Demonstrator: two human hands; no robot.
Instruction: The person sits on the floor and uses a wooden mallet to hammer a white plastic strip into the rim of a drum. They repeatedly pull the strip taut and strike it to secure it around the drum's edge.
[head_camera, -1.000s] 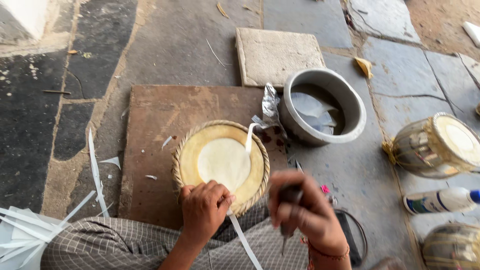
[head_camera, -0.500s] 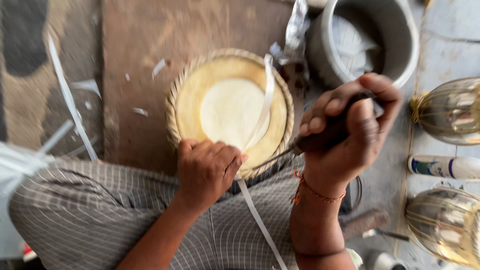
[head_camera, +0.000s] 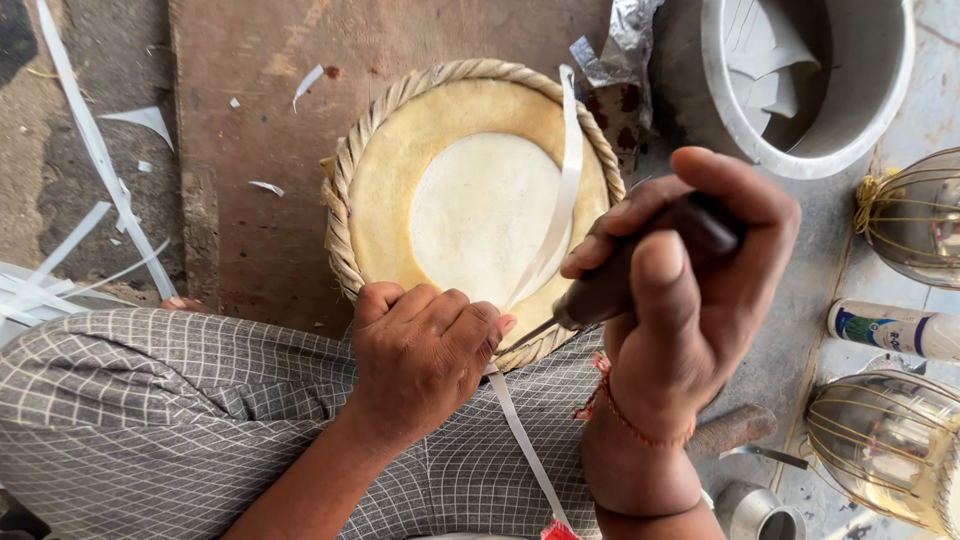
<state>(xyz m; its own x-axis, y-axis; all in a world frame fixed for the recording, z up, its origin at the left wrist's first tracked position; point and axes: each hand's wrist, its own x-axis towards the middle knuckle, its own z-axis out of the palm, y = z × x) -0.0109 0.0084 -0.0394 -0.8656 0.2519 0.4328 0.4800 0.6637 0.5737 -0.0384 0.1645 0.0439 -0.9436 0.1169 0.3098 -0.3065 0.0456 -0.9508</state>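
Note:
A round drum head (head_camera: 470, 205) with a pale skin and a braided rim lies on a wooden board (head_camera: 255, 120), its near edge over my lap. My left hand (head_camera: 420, 360) is closed over the near rim, pressing it down. My right hand (head_camera: 690, 280) grips a dark-handled pointed tool (head_camera: 610, 285) whose metal tip points at the rim beside my left fingers. A white strap (head_camera: 560, 200) runs across the skin and down under my left hand over my checked cloth.
A metal bowl (head_camera: 880, 110) with white scraps sits at the top right. Two brass-coloured drum shells (head_camera: 915, 215) (head_camera: 890, 450) and a white bottle (head_camera: 895, 328) lie at the right. White strips (head_camera: 95, 170) litter the stone floor at the left. Crumpled foil (head_camera: 620, 45) lies beside the bowl.
The view has moved in closer to the drum head. My right hand has come up and forward with the tool, its tip now at the rim. My left hand stays on the rim.

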